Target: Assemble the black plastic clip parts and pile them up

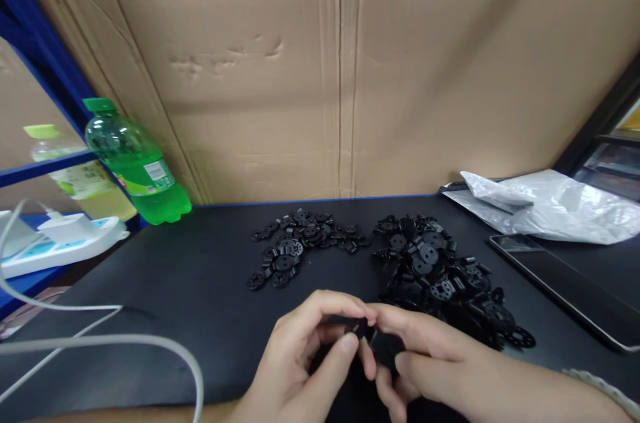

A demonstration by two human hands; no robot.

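Observation:
My left hand point(305, 349) and my right hand point(425, 346) meet low in the middle of the view, above the front of the black table. Between the fingertips of my left hand is a small black plastic part point(361, 327). My right hand pinches a black plastic piece point(387, 347) right beside it; whether the two are joined I cannot tell. Fingers cover most of both. Just beyond my right hand lies a large heap of black plastic parts point(425, 256), many round with holes. A smaller heap of similar parts point(310, 233) lies farther back, to the left.
A phone or tablet point(560, 283) and a crumpled white plastic bag point(560, 203) lie on the right. At left stand a green soda bottle point(143, 169), a paler bottle point(83, 176) and a white power strip point(65, 246). A white cable point(125, 341) loops in front. Cardboard point(250, 89) backs the table.

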